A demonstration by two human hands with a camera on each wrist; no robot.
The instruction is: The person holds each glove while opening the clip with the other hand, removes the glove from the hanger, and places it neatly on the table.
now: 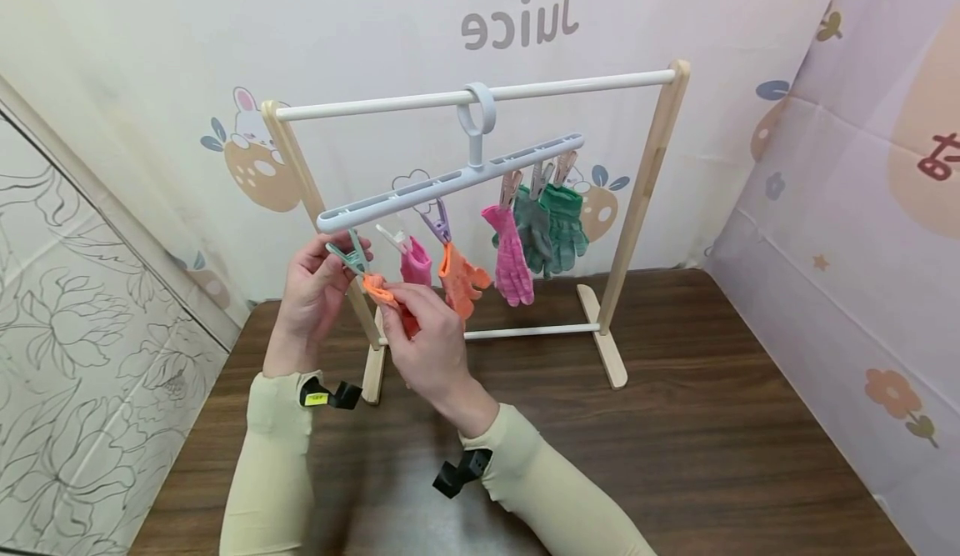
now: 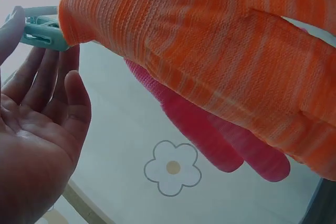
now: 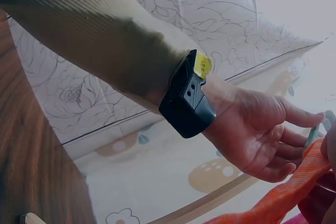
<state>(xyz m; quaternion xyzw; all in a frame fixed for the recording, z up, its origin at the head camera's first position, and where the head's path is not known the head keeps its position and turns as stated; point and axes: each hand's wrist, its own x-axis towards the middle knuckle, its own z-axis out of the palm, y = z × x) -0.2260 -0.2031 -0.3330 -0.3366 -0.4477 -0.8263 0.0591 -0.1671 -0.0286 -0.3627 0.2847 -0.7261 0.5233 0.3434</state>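
Pinching mint clothespin (image 2: 58, 40) in left grip (image 1: 311, 289), orange glove (image 2: 210, 66) in right grip (image 1: 427, 335); five other gloves (image 1: 513, 260) hang clipped, sixth's fastening unclear.

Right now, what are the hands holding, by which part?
Left hand: green plastic clothespin, by its handles. Right hand: striped orange knitted glove, by its cuff.
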